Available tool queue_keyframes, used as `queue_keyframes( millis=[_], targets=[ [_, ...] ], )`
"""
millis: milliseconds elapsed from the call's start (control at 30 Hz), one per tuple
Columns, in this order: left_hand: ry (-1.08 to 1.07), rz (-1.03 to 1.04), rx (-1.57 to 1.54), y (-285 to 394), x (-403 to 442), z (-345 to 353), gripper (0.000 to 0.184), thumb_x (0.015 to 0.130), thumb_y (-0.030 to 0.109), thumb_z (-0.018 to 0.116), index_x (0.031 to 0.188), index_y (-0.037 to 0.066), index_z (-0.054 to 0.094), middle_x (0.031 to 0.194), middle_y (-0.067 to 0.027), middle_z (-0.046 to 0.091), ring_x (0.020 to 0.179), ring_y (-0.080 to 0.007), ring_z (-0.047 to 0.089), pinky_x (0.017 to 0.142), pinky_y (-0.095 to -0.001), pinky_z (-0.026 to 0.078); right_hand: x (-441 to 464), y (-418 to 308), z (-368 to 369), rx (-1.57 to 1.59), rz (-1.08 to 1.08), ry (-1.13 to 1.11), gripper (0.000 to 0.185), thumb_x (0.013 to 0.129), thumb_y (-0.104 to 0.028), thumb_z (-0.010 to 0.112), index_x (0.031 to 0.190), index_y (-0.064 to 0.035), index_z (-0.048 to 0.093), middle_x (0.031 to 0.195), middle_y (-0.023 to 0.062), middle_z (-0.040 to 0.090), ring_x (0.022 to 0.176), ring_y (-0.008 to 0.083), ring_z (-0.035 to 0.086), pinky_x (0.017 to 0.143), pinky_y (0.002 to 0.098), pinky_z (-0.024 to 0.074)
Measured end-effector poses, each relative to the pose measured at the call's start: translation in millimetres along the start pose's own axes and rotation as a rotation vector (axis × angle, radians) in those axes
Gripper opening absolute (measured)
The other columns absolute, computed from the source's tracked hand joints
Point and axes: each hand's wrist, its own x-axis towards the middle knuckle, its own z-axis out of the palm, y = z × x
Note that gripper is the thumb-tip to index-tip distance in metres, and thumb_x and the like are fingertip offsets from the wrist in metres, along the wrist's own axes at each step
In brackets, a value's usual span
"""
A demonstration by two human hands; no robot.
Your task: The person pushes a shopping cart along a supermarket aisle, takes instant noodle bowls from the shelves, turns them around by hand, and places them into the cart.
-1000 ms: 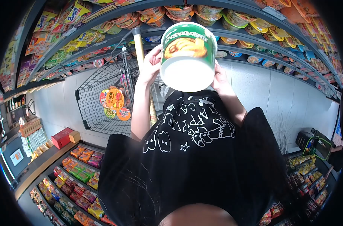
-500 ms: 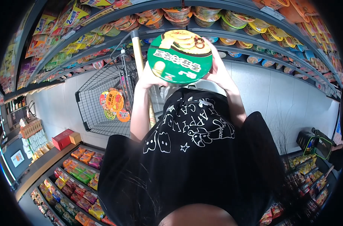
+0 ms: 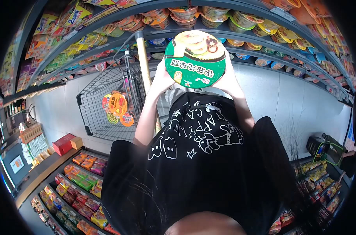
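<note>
Between my two hands is a round instant noodle bowl (image 3: 195, 64) with a green lid, food pictures and white Chinese characters. The lid faces up toward me. My left hand (image 3: 161, 79) grips the bowl's left side, and my right hand (image 3: 227, 80) is closed around its right side. Most fingers are hidden behind or under the bowl. To the left stands a black wire shopping cart (image 3: 101, 84) with a pale handle bar (image 3: 144, 62) near my left forearm. Several colourful noodle packages (image 3: 118, 103) lie in the cart.
Shelves of instant noodle bowls (image 3: 184, 15) curve across the front. Shelves with bagged packs (image 3: 82, 178) stand behind on the left. A red box (image 3: 64, 144) sits on a ledge. At the far right, a person's arm (image 3: 350, 153) is near a dark green-edged basket (image 3: 322, 147).
Both hands have shifted the noodle bowl slightly to the right and turned it a little, so its lid text reads more plainly. The cart stays nearly in place.
</note>
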Motion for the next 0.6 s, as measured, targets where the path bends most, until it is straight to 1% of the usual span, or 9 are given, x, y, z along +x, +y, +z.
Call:
queue_keyframes(
  millis=[100,200,233,300,333,433,467,533,600],
  targets=[
    [0.047,0.05,0.127,2,-1,-4,0.053,0.07,0.005,0.066,0.117,0.0,0.042,0.108,-0.0084,0.054,0.096,-0.0113,0.05,0.084,-0.0257,0.041,-1,-7,4,0.025,-0.001,-0.005,0.107,0.046,-0.014,0.083,0.13,-0.0048,0.018,0.128,0.0104,0.033,0.118,0.0192,0.035,0.098,0.0356,0.031],
    [0.133,0.009,-0.169,-9,-3,-22,0.039,0.079,0.007,0.056,0.116,-0.002,0.046,0.107,-0.0088,0.055,0.096,-0.0138,0.053,0.084,-0.0265,0.041,-4,-7,10,0.049,-0.016,-0.024,0.104,0.048,-0.013,0.083,0.129,-0.0042,0.019,0.128,0.0113,0.034,0.117,0.0199,0.037,0.097,0.0359,0.0317],
    [0.227,0.009,-0.206,-7,-6,-21,0.043,0.081,0.022,0.055,0.116,-0.002,0.046,0.106,-0.0094,0.055,0.095,-0.0143,0.053,0.085,-0.0262,0.04,-3,-7,13,0.03,-0.048,-0.027,0.102,0.048,-0.012,0.082,0.129,-0.003,0.019,0.127,0.0124,0.034,0.115,0.0205,0.038,0.097,0.0358,0.0324],
    [0.207,-0.032,-0.465,-5,-21,-24,0.057,0.079,0.039,0.052,0.117,-0.001,0.045,0.108,-0.0086,0.054,0.097,-0.0139,0.052,0.084,-0.0249,0.039,-1,-17,28,0.321,-0.012,-0.045,0.101,0.049,-0.011,0.082,0.128,-0.002,0.019,0.127,0.0135,0.034,0.115,0.021,0.039,0.097,0.0367,0.0328],
    [0.203,-0.076,-0.473,9,-30,-18,0.068,0.075,0.05,0.051,0.12,-0.001,0.042,0.111,-0.0078,0.052,0.101,-0.0131,0.048,0.084,-0.024,0.037,0,-19,28,0.181,-0.062,-0.091,0.101,0.049,-0.011,0.081,0.128,-0.0019,0.02,0.127,0.0142,0.034,0.115,0.0206,0.039,0.097,0.0375,0.0327],
    [0.18,-0.253,-0.43,18,-42,-6,0.07,0.076,0.042,0.055,0.126,0.0,0.032,0.12,-0.0094,0.044,0.111,-0.0151,0.041,0.092,-0.0279,0.032,11,-20,17,0.06,0.147,-0.156,0.1,0.052,-0.011,0.08,0.13,-0.005,0.017,0.127,0.0161,0.035,0.117,0.0213,0.037,0.097,0.0386,0.0326],
    [0.2,-0.225,-0.433,30,-51,-5,0.071,0.074,0.035,0.059,0.128,0.0,0.028,0.122,-0.0094,0.042,0.113,-0.0157,0.038,0.094,-0.0289,0.03,18,-15,26,0.08,0.157,-0.229,0.1,0.052,-0.011,0.08,0.13,-0.005,0.017,0.127,0.0161,0.035,0.117,0.0213,0.037,0.097,0.0386,0.0326],
    [0.215,-0.251,-0.491,51,-72,-13,0.079,0.068,0.015,0.067,0.13,0.0,0.021,0.127,-0.0092,0.035,0.117,-0.0166,0.032,0.098,-0.0304,0.026,22,-7,52,0.292,0.334,-0.316,0.107,0.05,-0.012,0.081,0.131,-0.0045,0.011,0.131,0.0176,0.026,0.12,0.0228,0.031,0.098,0.0389,0.0287],
    [0.312,-0.242,-0.468,60,-105,-32,0.072,0.068,0.013,0.068,0.127,0.0,0.029,0.122,-0.0092,0.042,0.113,-0.0158,0.038,0.096,-0.0294,0.028,13,-6,88,0.471,0.51,-0.377,0.114,0.048,-0.014,0.082,0.132,-0.0041,0.005,0.135,0.0191,0.018,0.123,0.0244,0.026,0.1,0.0392,0.0249]
  ],
)
